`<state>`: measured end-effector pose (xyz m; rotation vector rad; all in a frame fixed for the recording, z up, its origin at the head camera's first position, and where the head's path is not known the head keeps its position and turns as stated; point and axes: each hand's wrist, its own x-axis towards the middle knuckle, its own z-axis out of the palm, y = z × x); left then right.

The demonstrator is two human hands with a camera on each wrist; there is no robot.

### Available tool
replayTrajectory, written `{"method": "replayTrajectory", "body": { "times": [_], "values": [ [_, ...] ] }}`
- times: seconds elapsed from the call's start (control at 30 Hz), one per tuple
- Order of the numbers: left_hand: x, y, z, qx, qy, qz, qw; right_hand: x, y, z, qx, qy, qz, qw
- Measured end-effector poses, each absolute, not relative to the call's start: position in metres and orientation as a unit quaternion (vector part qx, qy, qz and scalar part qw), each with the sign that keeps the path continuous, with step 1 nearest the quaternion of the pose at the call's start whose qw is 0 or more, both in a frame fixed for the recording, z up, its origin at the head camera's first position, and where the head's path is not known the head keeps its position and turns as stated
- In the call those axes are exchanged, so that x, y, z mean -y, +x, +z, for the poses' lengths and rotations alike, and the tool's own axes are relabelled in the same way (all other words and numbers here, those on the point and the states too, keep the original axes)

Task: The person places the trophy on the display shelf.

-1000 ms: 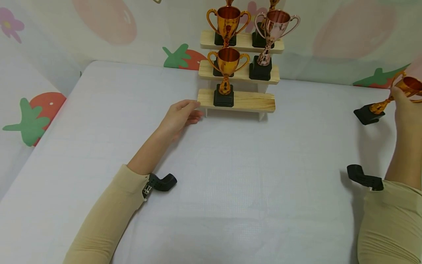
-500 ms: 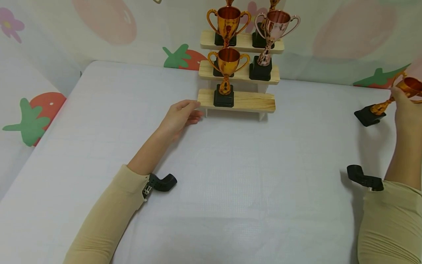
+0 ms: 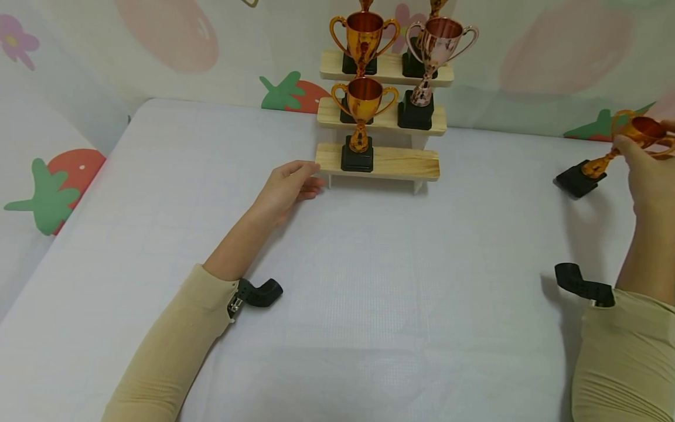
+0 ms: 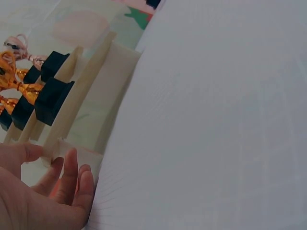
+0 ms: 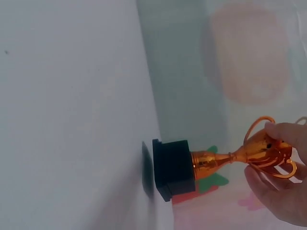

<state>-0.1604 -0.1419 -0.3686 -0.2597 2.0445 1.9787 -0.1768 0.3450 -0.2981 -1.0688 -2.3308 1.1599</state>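
Observation:
At the far right, my right hand (image 3: pixel 654 179) grips a gold two-handled trophy (image 3: pixel 596 168) by its cup. The trophy leans, and its black base (image 5: pixel 175 170) is close over the table in the right wrist view. My left hand (image 3: pixel 287 184) pinches the left end of the lowest board of a wooden tiered display stand (image 3: pixel 406 164), thumb on top and fingers below in the left wrist view. A gold trophy (image 3: pixel 364 108) stands on that board's left half. Higher up are a rose-gold trophy (image 3: pixel 422 94) and another gold trophy (image 3: pixel 364 38).
The white-covered table (image 3: pixel 337 281) reaches back to a printed backdrop curtain (image 3: pixel 211 64) with strawberries and flowers. More trophies on the top tier are partly hidden or cut off by the frame. Black wrist camera mounts (image 3: pixel 261 293) stick out from both sleeves.
My right hand has brought the gold trophy slightly to the left, and more of its cup and handles shows. The left hand and the stand have stayed in place.

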Motion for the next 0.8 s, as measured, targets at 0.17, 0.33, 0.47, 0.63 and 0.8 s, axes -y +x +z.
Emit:
{"method": "replayTrajectory", "body": {
  "times": [0.17, 0.33, 0.47, 0.63, 0.8],
  "values": [
    [0.142, -0.161, -0.369, -0.710, -0.089, 0.683, 0.142, -0.341, -0.179, -0.297, 0.829, -0.340, 0.411, 0.169],
    [0.142, -0.161, -0.369, -0.712, -0.091, 0.682, 0.142, -0.341, -0.179, -0.297, 0.840, -0.283, 0.433, 0.162],
    [0.142, -0.161, -0.369, -0.714, -0.091, 0.680, 0.143, -0.340, -0.178, -0.297, 0.850, -0.248, 0.440, 0.148],
    [0.142, -0.161, -0.369, -0.713, -0.092, 0.680, 0.144, -0.334, -0.178, -0.295, 0.847, -0.218, 0.463, 0.144],
    [0.142, -0.161, -0.369, -0.711, -0.090, 0.683, 0.143, -0.327, -0.180, -0.294, 0.832, -0.176, 0.500, 0.161]
  ]
}}
